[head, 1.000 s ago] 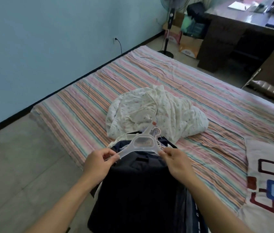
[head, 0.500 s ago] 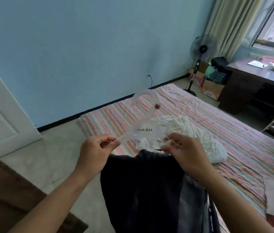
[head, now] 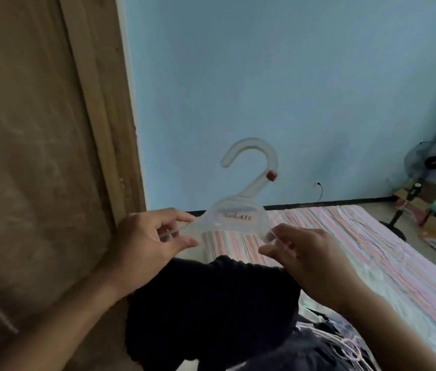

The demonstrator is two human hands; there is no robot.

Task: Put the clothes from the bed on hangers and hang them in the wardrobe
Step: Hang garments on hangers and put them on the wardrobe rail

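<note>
My left hand (head: pixel 147 236) and right hand (head: pixel 309 253) each pinch one end of a clear plastic hanger (head: pixel 234 218), hook upright between them. Dark clothing (head: pixel 211 306) hangs below my hands; the striped bed (head: pixel 366 253) lies beyond.

A single head-worn view looks forward and slightly down from the person's own eye line, close over both forearms. It faces the blue wall (head: pixel 278 76), with a brown wooden panel (head: pixel 37 156) filling the left side at close range. The bed (head: pixel 372 250) stretches away to the right, and a fan (head: pixel 430 167) stands far off at the right edge.
</note>
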